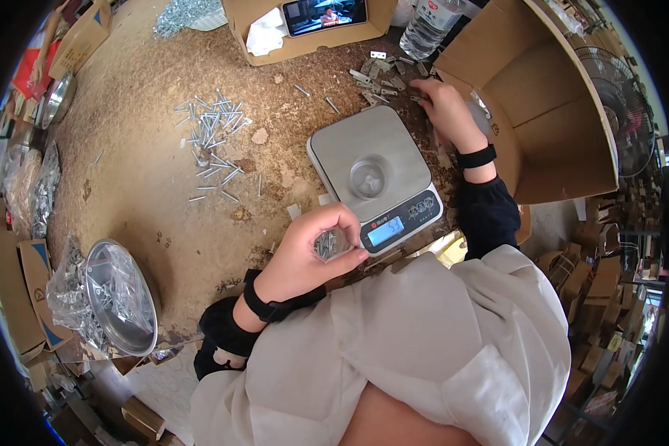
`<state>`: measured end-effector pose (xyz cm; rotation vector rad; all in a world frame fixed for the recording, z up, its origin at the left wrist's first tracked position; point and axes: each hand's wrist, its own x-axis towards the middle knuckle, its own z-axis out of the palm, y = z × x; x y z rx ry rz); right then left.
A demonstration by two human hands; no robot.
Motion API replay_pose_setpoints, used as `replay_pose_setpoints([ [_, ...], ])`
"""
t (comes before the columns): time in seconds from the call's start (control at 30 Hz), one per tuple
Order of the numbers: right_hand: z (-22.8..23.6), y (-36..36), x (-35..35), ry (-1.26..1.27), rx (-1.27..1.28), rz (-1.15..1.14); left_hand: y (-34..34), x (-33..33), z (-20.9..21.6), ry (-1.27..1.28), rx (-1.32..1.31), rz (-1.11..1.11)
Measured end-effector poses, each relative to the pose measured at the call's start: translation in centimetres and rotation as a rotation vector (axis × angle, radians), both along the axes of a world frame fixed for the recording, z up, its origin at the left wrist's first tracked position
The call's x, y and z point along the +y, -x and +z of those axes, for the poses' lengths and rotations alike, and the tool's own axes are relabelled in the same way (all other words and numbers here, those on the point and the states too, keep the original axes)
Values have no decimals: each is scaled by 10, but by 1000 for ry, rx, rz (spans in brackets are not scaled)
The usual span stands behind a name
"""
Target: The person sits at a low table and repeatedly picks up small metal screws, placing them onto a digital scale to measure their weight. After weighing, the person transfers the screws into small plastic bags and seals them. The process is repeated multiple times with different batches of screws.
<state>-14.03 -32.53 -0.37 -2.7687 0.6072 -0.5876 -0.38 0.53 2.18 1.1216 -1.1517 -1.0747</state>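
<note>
My left hand (308, 249) curls around a small see-through plastic pouch (330, 244) with metal pieces inside, beside the near left corner of a digital scale (327, 152). A round clear dish (368, 178) rests on the scale's steel plate, and the display is lit. Beyond the scale's far right corner, my right hand (451, 117) has its fingers closed at the edge of a heap of small metal plates (379, 73). Whatever lies between those fingertips is too small to make out. Loose screws (214, 123) are scattered left of the scale.
A cardboard box (557, 111) stands open at the right, near a water bottle (430, 30). At the back, a shallow carton (275, 56) holds a phone (325, 16). Front left, a steel bowl (154, 316) contains bagged hardware. More screws (189, 15) lie heaped far left.
</note>
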Motion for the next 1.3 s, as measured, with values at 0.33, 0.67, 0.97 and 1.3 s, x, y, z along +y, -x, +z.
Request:
replay_pose_setpoints([
  [0.33,7,-36,-17,-4,-80,-36,0,1,-3,1,-20,12],
  [0.67,-9,-44,-17,10,9,-60,0,0,1,-19,-8,4],
  [0.97,36,-28,1,-196,-48,-58,-1,0,0,-39,14,11],
  [1.3,7,-4,9,11,92,68,-2,-1,-4,-20,18,-1],
])
